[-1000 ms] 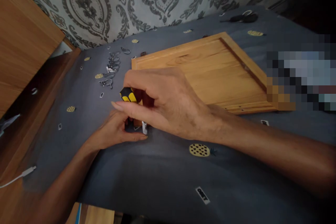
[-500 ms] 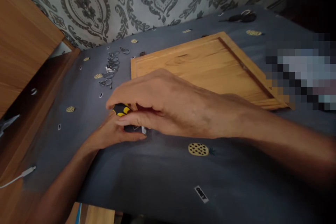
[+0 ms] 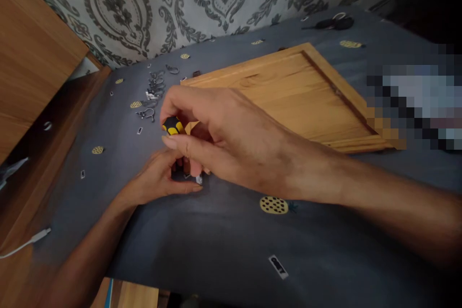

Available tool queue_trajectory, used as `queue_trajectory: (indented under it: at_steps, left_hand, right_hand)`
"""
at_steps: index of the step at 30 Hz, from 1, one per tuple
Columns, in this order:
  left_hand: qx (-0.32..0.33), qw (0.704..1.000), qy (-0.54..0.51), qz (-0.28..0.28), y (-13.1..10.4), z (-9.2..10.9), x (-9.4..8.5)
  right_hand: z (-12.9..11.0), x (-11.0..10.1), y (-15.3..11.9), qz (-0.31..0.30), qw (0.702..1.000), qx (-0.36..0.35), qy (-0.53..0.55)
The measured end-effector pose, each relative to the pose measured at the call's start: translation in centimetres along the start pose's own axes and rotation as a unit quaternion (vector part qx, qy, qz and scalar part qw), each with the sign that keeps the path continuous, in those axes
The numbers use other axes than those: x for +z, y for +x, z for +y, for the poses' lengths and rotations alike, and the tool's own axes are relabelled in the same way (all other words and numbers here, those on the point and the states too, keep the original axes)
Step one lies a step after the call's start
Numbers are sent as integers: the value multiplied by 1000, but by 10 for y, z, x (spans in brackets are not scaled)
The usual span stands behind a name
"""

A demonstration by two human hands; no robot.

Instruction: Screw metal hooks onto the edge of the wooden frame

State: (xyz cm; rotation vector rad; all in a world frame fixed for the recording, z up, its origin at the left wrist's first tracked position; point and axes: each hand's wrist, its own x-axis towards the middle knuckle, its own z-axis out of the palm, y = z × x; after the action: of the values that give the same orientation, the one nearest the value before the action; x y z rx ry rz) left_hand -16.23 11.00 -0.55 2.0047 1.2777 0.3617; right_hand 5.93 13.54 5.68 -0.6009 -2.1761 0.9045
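Raised, yellow-black handle (image 3: 173,126) is clamped in right hand (image 3: 231,137); fitting (image 3: 198,179) near panel's (image 3: 299,96) edge is seemingly steadied by left hand (image 3: 155,178), grip hidden.

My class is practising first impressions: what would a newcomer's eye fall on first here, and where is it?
First comes the right hand, large at the centre, gripping a black-and-yellow handle just above the left hand in the picture. Next, the warm-toned wooden panel stands out beyond it on the dark cloth, right of centre. Then the bold scrollwork of the patterned backdrop draws the eye along the top.
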Motion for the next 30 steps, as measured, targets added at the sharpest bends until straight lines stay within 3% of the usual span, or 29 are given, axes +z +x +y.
queue_trajectory:
  at_steps: [4,10,18,23,30]
  left_hand:
    - [1,999,37,26,-1,4,0]
    - [-14,1000,-8,3,0,5,1]
    - [14,1000,-12,7,3,14,0]
    - [-33,998,-48,4,-1,19,-1]
    - [-41,998,-40,6,-1,17,-1]
  right_hand:
    - [-2,10,-1,34,998,32,35]
    - [1,19,-4,80,996,46,17]
    - [7,0,1,-42,995,-72,-54]
    - [7,-1,1,-36,995,-61,-75]
    - [7,0,2,-39,993,-75,-86]
